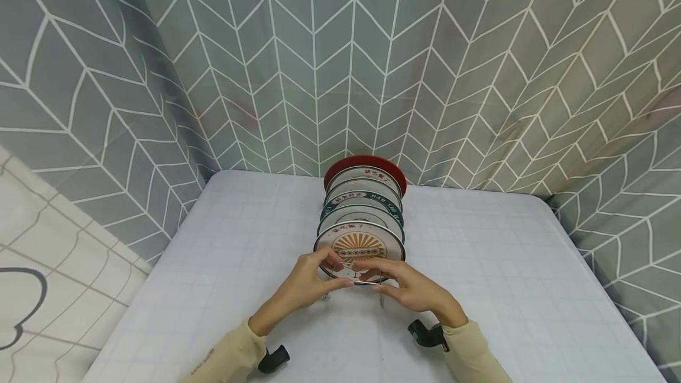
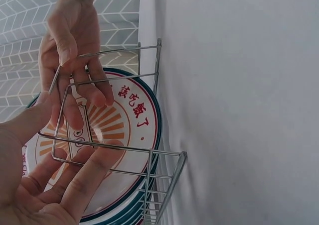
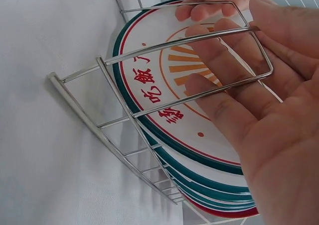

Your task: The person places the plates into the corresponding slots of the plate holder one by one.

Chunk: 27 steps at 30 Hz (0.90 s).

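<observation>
Several round plates (image 1: 367,241) stand on edge in a row in a metal wire dish rack (image 3: 75,98). The front plate (image 2: 139,93) is white with a teal rim, an orange sunburst and red characters. My left hand (image 1: 305,279) grips the near end loop of the rack from the left, thumb on the front wire and fingers reaching behind it. From the right, my right hand (image 1: 412,285) holds the same loop in a like way. Both hands' fingers are close in front of the front plate; whether they touch it I cannot tell.
The rack stands on a table with a white cloth (image 1: 255,217). A grey curtain with white chevron lines (image 1: 362,75) hangs behind and at both sides. The farthest plate (image 1: 372,162) has a red face. A black wrist device (image 1: 273,360) sits by the left sleeve, another (image 1: 425,334) by the right.
</observation>
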### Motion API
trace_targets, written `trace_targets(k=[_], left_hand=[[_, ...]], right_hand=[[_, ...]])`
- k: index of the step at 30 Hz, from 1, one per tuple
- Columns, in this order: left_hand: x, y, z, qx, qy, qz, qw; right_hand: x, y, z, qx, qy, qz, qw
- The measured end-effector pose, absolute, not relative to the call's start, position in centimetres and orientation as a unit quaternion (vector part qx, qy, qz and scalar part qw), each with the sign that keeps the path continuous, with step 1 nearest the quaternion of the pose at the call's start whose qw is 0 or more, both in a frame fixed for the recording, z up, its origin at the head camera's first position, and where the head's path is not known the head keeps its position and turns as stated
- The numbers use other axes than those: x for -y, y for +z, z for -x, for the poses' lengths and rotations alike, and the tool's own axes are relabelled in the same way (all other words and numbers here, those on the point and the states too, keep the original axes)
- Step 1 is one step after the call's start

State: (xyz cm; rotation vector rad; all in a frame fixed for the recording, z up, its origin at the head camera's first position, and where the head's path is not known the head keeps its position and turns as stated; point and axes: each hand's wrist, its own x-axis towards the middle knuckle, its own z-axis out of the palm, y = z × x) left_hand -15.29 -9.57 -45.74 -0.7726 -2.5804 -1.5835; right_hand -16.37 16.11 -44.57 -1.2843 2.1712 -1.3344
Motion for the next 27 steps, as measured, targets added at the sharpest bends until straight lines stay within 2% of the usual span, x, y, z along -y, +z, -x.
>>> trace_targets(k=[27], left_hand=[[9.19,-45.86,14.8,0.824,-0.509,0.248,0.017]], right_hand=[[-16.65,-44.26,16.43,-0.753,-0.465,0.429,0.182]])
